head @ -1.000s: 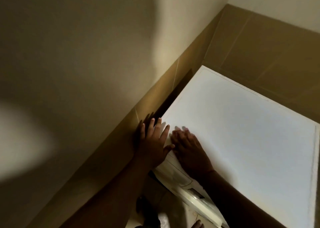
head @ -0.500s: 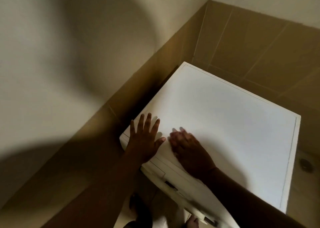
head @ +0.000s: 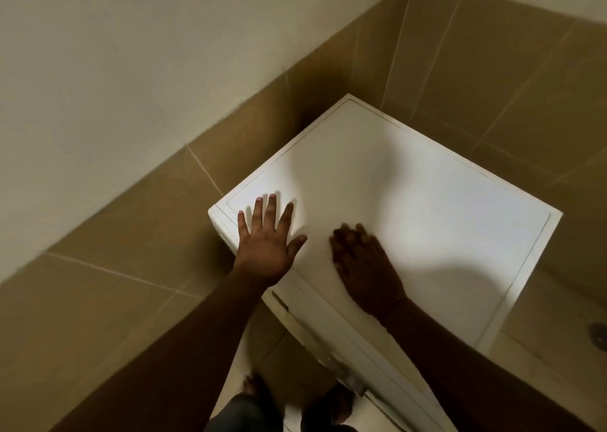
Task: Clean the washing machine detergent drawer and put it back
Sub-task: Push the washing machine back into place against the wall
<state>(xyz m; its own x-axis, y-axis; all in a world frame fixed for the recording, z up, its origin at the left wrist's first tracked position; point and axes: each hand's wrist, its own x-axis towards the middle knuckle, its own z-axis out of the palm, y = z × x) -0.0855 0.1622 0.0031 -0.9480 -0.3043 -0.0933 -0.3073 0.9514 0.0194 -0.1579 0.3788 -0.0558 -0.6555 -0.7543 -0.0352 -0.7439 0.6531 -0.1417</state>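
A white washing machine (head: 427, 208) stands in the corner of a tiled room, seen from above. My left hand (head: 267, 241) lies flat on its top near the front left corner, fingers spread, holding nothing. My right hand (head: 364, 264) rests palm down on the top beside it, fingers together and slightly blurred, also holding nothing. The detergent drawer front (head: 279, 303) shows as a narrow strip just below the top's front edge, under my left wrist; it sits flush in the machine.
Brown wall tiles (head: 138, 267) close in on the left and behind the machine. My feet (head: 256, 389) stand on the pale floor in front. A floor drain (head: 598, 332) lies at the right edge.
The view has pulled back and swung, so more of the machine's top and corner shows. My two hands have spread further apart on the top; the left one has slid toward the left corner.
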